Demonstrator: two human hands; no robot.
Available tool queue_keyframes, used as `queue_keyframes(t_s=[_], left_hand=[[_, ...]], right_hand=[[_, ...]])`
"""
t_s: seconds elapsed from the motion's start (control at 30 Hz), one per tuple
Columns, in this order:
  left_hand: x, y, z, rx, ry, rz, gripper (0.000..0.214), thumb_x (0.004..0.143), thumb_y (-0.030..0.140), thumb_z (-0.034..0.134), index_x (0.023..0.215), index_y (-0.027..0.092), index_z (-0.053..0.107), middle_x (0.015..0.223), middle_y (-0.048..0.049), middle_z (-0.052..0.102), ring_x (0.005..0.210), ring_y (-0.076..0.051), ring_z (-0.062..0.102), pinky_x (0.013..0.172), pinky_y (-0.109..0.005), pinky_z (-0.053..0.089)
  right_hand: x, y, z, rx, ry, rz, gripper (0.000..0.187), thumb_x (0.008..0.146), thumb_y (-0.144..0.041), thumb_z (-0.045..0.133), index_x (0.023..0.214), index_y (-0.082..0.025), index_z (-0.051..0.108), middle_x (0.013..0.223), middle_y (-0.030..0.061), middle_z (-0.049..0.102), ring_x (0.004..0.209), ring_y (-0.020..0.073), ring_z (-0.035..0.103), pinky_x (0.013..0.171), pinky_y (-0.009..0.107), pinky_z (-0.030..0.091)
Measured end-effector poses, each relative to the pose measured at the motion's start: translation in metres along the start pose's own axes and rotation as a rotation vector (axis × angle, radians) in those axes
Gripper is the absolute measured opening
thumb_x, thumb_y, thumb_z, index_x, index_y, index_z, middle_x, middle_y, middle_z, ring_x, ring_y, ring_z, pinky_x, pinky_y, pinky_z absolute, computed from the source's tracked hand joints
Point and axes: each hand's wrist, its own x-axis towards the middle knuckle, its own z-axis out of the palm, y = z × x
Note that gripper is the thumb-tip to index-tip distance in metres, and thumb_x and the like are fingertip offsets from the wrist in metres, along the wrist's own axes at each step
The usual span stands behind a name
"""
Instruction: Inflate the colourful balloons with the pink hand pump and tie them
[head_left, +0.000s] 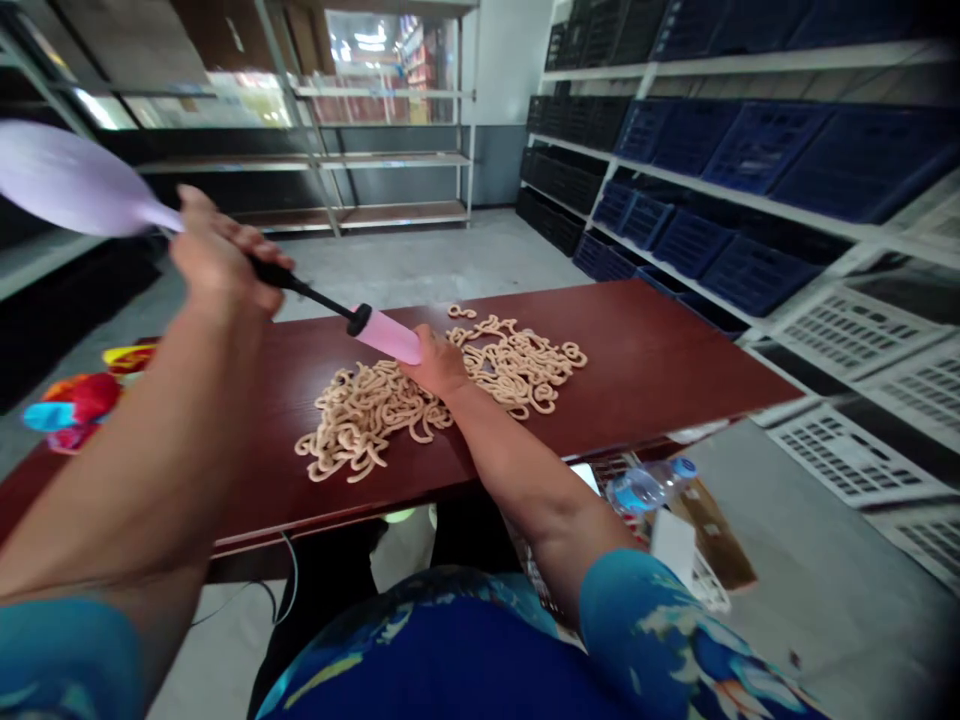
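My left hand [217, 255] is closed around the black nozzle end of a hand pump, where the neck of a long, pale purple balloon [71, 180] sits; the balloon stretches out to the upper left, partly inflated. My right hand [437, 365] grips the pink barrel of the pump [386, 335] just above the table. A black rod links the barrel to the nozzle end. Under my right hand lies a heap of beige uninflated long balloons [420, 395] on the dark red table [652, 370].
Bright coloured balloons [75, 400] lie at the table's left end. A water bottle [649, 485] and a white basket sit on the floor to the right. Shelves with blue and white crates [757, 150] line the right wall; metal racks stand behind.
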Motion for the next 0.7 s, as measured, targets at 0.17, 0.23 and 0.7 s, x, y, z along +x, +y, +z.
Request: queue_keyframes(t_s=[0.17,0.23,0.7], left_hand=[[-0.022,-0.041,0.003,-0.031,-0.095,-0.116,0.045,0.083,0.052,0.040,0.056,0.021,0.022,0.040,0.0070,0.020,0.032,-0.007,0.026,0.034,-0.021,0.028],[-0.025,-0.050,-0.001,-0.061,-0.091,-0.149,0.045,0.081,0.053,0.044,0.056,0.022,0.023,0.039,0.0072,0.021,0.031,-0.007,0.028,0.034,-0.021,0.028],[0.031,0.062,-0.014,-0.084,-0.093,-0.031,0.038,0.081,0.039,0.046,0.056,0.021,0.023,0.039,0.0070,0.025,0.030,-0.009,0.031,0.033,-0.022,0.032]], right_hand=[[-0.001,-0.005,0.000,-0.031,-0.011,0.032,0.042,0.070,-0.042,0.058,0.103,-0.017,0.047,0.091,0.0071,0.060,0.080,0.0205,0.056,0.065,0.029,0.037],[-0.002,-0.007,-0.001,-0.059,-0.034,0.058,0.043,0.069,-0.043,0.059,0.103,-0.019,0.047,0.088,0.0059,0.061,0.076,0.0197,0.057,0.063,0.028,0.037],[0.002,-0.008,-0.004,-0.068,0.033,0.027,0.039,0.070,-0.035,0.060,0.105,-0.021,0.050,0.086,0.0049,0.063,0.077,0.0191,0.058,0.064,0.027,0.037]])
